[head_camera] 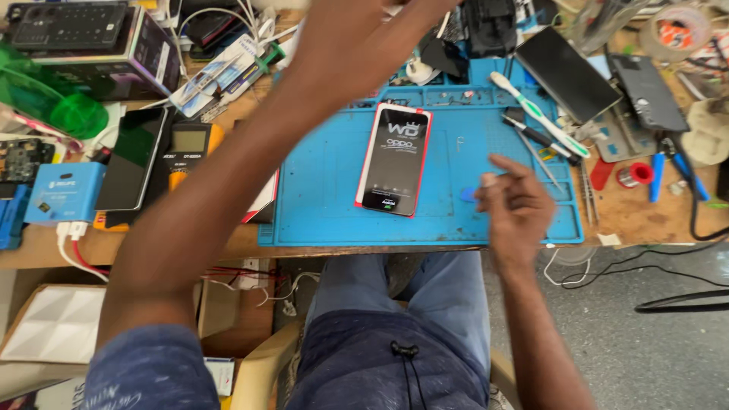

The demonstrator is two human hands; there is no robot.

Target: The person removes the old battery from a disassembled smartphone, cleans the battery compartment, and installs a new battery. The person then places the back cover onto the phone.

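A phone with a red rim and a lit dark screen [396, 159] lies face up on a blue work mat [319, 190]. My right hand [515, 209] hovers over the mat's right part, fingers loosely curled, next to a small blue pick [468, 194]; whether it holds anything small I cannot tell. My left arm reaches far forward over the mat's back edge. My left hand [357, 38] is blurred at the top of the view, and what it touches is hidden.
A white and green toothbrush [535, 110], tweezers [588, 193] and screwdrivers lie right of the mat. A dark phone [566, 72] and another device [649, 95] sit at the back right. A black phone [135, 158], a multimeter [190, 144], boxes and cables crowd the left.
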